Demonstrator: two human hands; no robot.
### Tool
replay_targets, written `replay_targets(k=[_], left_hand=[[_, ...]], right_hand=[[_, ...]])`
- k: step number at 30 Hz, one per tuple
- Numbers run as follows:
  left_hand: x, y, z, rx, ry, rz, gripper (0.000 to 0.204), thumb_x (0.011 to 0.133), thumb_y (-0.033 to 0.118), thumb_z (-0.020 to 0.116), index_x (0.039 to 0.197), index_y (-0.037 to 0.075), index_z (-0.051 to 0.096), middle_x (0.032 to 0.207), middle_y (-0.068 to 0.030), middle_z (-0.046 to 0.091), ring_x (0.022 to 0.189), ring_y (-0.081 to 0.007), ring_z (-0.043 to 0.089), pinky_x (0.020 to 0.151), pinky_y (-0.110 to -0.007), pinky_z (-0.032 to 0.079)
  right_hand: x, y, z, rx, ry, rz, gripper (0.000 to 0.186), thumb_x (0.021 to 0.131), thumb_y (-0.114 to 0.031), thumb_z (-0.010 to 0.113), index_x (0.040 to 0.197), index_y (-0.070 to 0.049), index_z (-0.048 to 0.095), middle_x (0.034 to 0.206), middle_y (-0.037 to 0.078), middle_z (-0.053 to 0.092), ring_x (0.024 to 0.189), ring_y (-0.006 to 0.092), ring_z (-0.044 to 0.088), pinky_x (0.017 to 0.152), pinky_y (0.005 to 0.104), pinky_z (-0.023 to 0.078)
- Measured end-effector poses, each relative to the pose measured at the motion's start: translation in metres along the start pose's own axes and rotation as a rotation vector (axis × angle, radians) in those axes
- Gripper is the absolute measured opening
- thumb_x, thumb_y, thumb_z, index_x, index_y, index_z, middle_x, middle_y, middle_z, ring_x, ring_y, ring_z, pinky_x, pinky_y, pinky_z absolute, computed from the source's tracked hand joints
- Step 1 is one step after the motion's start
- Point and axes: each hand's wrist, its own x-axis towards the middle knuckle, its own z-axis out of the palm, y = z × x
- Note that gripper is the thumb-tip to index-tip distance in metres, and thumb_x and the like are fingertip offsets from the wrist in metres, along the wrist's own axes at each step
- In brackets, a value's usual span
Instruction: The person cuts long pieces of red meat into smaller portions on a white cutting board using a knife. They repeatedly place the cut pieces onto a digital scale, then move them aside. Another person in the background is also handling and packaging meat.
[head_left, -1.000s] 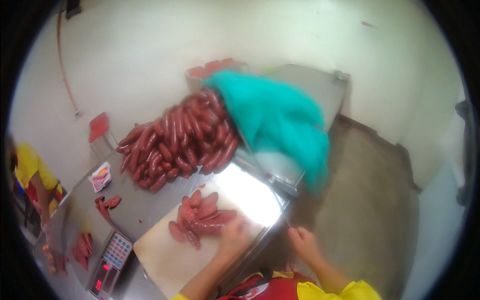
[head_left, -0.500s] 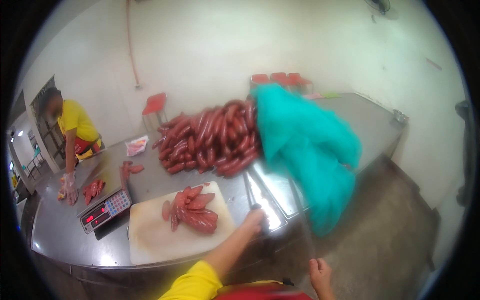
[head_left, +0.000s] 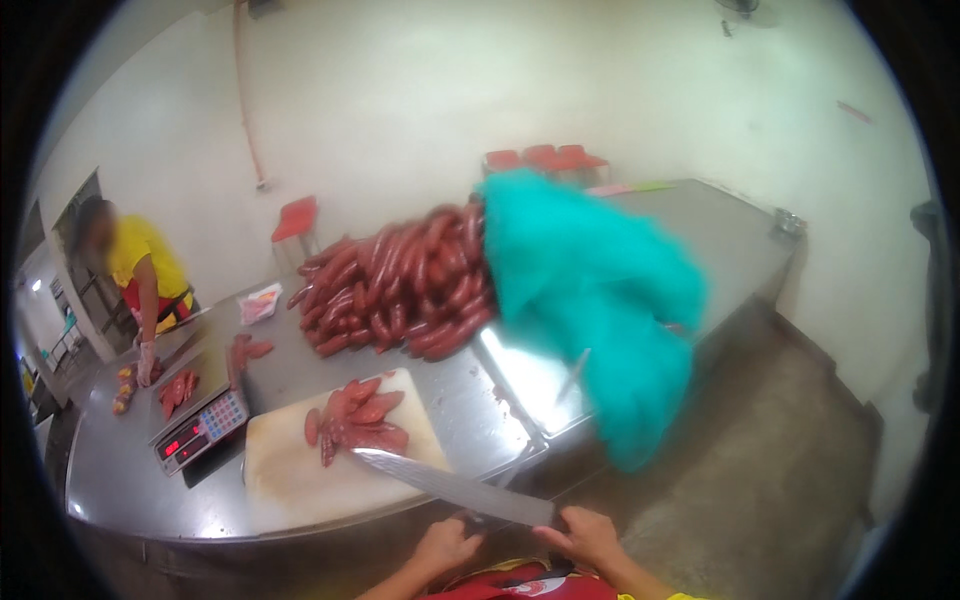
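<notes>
My left hand (head_left: 448, 548) is closed on the dark handle of a sharpening steel (head_left: 515, 470), whose rod slants up to the right behind a knife. Gripped in my right hand (head_left: 583, 540) is the large knife (head_left: 450, 483), its blade lying across the rod, tip toward the left. Beyond the blade, a white cutting board (head_left: 285, 460) carries sliced red sausages (head_left: 365, 415). A big pile of whole sausages (head_left: 400, 280) sits on the steel table (head_left: 200, 510), partly under turquoise cloth or netting (head_left: 590, 260).
A digital scale (head_left: 200, 432) with slices stands left of the board, near a small white packet (head_left: 260, 305). At the left a co-worker (head_left: 150, 265) in yellow leans over the table with a gloved hand. Red chairs (head_left: 295, 215) stand along the wall; concrete floor (head_left: 770, 450) shows at right.
My left hand has left the board, taken hold of the sharpening steel and moved down toward me. The knife has swung from upright to lie across the rod. The view has tilted up and shifted.
</notes>
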Motion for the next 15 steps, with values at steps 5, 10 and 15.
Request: replay_targets(k=[5,10,15], left_hand=[[-0.035,-0.025,-0.019,-0.046,0.284,0.162,0.039,0.080,0.032,0.067,0.109,0.009,0.059,0.084,-0.0232,0.065,0.081,-0.0363,0.066,0.070,-0.044,0.051],[-0.014,-0.003,0.014,0.040,0.091,0.174,0.027,0.083,0.024,0.065,0.105,0.008,0.060,0.084,-0.0259,0.064,0.078,-0.0408,0.064,0.066,-0.048,0.049],[-0.012,0.005,0.025,0.090,0.043,0.187,0.024,0.082,0.014,0.062,0.105,0.007,0.058,0.088,-0.0221,0.065,0.080,-0.0413,0.063,0.067,-0.045,0.049]], right_hand=[[-0.045,0.083,-0.059,0.000,0.256,0.620,0.051,0.080,-0.055,0.064,0.074,-0.005,0.059,0.072,0.015,0.064,0.066,0.0358,0.064,0.057,0.0425,0.050],[-0.034,0.045,-0.022,0.015,-0.001,0.038,0.054,0.082,-0.060,0.058,0.072,-0.007,0.055,0.068,0.011,0.059,0.065,0.0318,0.063,0.056,0.0406,0.049],[-0.038,0.054,-0.016,0.014,-0.069,0.085,0.060,0.083,-0.065,0.052,0.077,-0.005,0.054,0.069,0.013,0.059,0.068,0.0351,0.062,0.058,0.0418,0.049]])
